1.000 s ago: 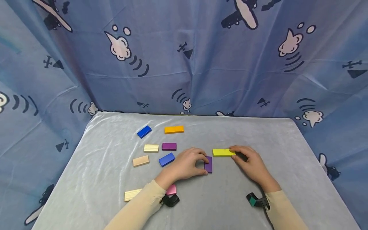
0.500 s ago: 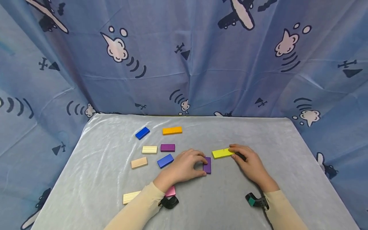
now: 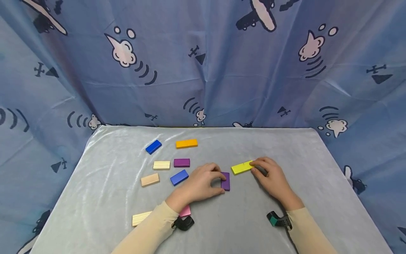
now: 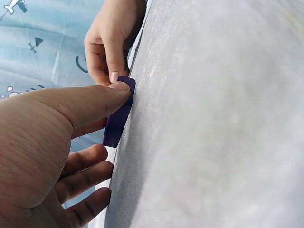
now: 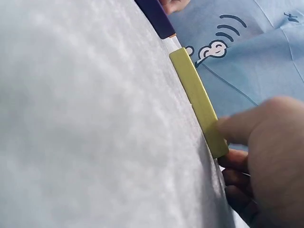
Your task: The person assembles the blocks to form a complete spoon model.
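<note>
My left hand (image 3: 201, 180) pinches a purple block (image 3: 226, 181) between thumb and fingers. The block lies flat on the cloth with its long side pointing away from me. In the left wrist view the thumb is on one end of the purple block (image 4: 119, 114). To the right, my right hand (image 3: 274, 178) pinches the right end of a longer yellow block (image 3: 241, 167) with thumb and fingertips. That block lies slanted, its left end nearer to me and a small gap from the purple one. The right wrist view shows the thumb against the yellow block (image 5: 197, 97).
Left of the hands lie an orange block (image 3: 186, 144), a dark blue block (image 3: 153, 146), a second purple block (image 3: 182, 162), a blue block (image 3: 179, 177) and several pale wooden blocks (image 3: 150, 180). A pink block (image 3: 185, 211) is partly hidden by the left wrist. A patterned curtain (image 3: 203, 70) hangs behind the table.
The yellow block has turned from lying level across the view to slanting, its left end now nearer to me. The left hand stays on the purple block. The head view has shifted slightly.
</note>
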`<state>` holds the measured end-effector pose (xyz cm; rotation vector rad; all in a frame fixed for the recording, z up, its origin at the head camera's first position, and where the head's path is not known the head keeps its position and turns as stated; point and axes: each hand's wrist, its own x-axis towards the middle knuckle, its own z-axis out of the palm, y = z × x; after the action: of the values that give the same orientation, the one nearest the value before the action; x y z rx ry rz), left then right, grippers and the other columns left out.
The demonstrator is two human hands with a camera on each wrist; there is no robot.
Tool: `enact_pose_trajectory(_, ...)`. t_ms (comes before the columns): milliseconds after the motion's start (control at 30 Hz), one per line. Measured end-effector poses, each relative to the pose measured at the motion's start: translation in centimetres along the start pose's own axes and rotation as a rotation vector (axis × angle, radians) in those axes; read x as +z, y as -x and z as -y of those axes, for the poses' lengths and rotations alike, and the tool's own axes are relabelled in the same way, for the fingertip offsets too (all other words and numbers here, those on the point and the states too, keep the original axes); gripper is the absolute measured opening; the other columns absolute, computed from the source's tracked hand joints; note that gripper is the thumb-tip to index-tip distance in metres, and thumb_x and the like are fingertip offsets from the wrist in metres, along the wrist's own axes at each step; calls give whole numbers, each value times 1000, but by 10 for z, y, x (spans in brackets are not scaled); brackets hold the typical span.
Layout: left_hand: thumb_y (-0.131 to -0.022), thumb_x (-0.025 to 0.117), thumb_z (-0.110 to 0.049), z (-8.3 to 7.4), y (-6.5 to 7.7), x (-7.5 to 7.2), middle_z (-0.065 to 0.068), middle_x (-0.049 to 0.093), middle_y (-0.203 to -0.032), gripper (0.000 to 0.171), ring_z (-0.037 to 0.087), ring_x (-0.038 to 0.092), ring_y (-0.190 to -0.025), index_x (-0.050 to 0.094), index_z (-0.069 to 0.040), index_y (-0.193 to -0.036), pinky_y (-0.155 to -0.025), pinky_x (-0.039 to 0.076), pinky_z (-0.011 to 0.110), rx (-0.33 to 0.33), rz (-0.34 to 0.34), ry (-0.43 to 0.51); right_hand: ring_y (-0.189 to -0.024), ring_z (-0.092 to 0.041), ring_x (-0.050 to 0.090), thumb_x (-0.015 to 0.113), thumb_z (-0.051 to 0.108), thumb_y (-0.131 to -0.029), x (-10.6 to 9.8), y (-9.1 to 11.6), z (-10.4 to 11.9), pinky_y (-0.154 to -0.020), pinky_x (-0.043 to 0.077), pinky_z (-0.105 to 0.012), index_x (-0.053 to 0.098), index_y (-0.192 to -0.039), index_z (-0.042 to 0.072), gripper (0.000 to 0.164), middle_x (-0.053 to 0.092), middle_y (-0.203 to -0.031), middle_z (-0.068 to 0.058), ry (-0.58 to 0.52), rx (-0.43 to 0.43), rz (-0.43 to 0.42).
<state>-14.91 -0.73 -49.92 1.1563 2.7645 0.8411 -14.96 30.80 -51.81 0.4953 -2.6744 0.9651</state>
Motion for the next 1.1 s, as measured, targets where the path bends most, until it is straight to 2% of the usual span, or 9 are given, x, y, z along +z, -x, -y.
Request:
enact_pose_trajectory(133,-94,87,-43,-2,1,0,-4,67,-123,35,13,62,-108,83,-23,-123,-99,53,35,3,-2,-11,-121,-40,64,79,18,-103,-1,-2,9,-103,49,-62,78,-124,5,25,73,-126,-15,26,36,45)
enact_pose_trajectory(367,-98,83,-42,-4,5,-1,-2,68,-128,31,16,63,-116,83,-23,-123,-106,53,38,7,0,-36,-125,-46,62,81,39,-100,3,-4,30,-107,47,-64,72,-131,-3,53,71,-129,-22,106,95,84)
enact_pose_trajectory(633,-101,82,-33,-3,7,-1,-1,70,-131,20,17,66,-115,85,-22,-118,-105,53,35,118,-3,-85,-120,-47,62,82,62,-92,12,-4,41,-104,47,-64,67,-134,-5,81,68,-129,-26,209,147,82)
enact_pose_trajectory(733,-102,81,-32,-3,8,1,-2,71,-132,19,17,67,-117,85,-23,-118,-105,54,35,137,-6,-103,-115,-46,62,83,65,-89,16,-4,42,-101,47,-64,66,-133,-4,83,67,-126,-25,242,140,65)
enact_pose_trajectory(867,-102,81,-31,-3,9,4,-3,72,-131,18,16,67,-117,85,-23,-117,-105,53,35,146,-25,-110,-110,-45,61,87,59,-88,20,-2,42,-98,46,-64,66,-131,-2,78,65,-122,-24,268,128,38)
enact_pose_trajectory(1100,-101,82,-33,-4,11,6,-5,72,-129,16,15,68,-114,86,-25,-114,-98,56,34,154,-77,-151,-117,-45,60,87,55,-88,21,-4,37,-102,44,-66,68,-132,1,72,65,-126,-22,267,107,23)
